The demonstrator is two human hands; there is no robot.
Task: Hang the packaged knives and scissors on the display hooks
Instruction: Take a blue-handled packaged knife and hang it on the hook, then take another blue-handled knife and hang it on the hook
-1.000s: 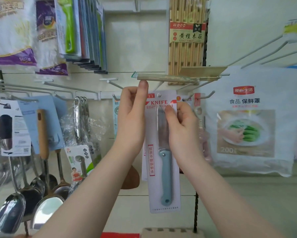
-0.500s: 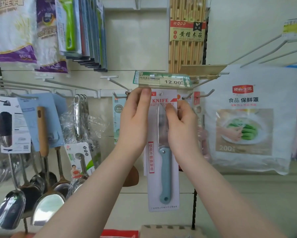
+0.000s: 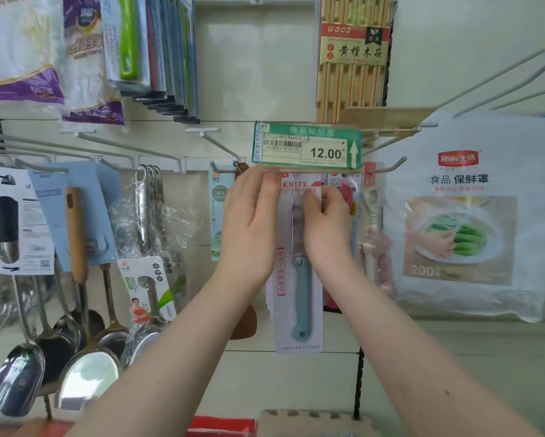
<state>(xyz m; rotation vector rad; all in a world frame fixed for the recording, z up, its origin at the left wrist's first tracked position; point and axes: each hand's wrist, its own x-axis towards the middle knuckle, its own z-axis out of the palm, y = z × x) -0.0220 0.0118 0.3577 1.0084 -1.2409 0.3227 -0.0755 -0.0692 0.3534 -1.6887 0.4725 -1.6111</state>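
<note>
A packaged knife (image 3: 299,298), a white card marked KNIFE with a blue-handled blade, hangs upright at the centre of the display wall. Its top edge sits just under a green price tag (image 3: 307,146) reading 12.00, which hides the hook and the card's hanging hole. My right hand (image 3: 326,228) pinches the card near its top, thumb on the front over the blade. My left hand (image 3: 252,222) has straight fingers against the card's upper left corner, fingertips touching the tag's lower edge.
More carded knives (image 3: 343,184) hang behind it, and a pale pink scissors pack (image 3: 373,238) to the right under a bare hook tip (image 3: 394,164). Ladles (image 3: 85,367) hang left, a food-cover bag (image 3: 463,222) right, chopsticks (image 3: 353,58) above. A cardboard box (image 3: 312,421) is below.
The price tag has swung down from flat to face me. My left fingers came down with it. The knife card has shifted slightly upward under the tag, still held by my right hand.
</note>
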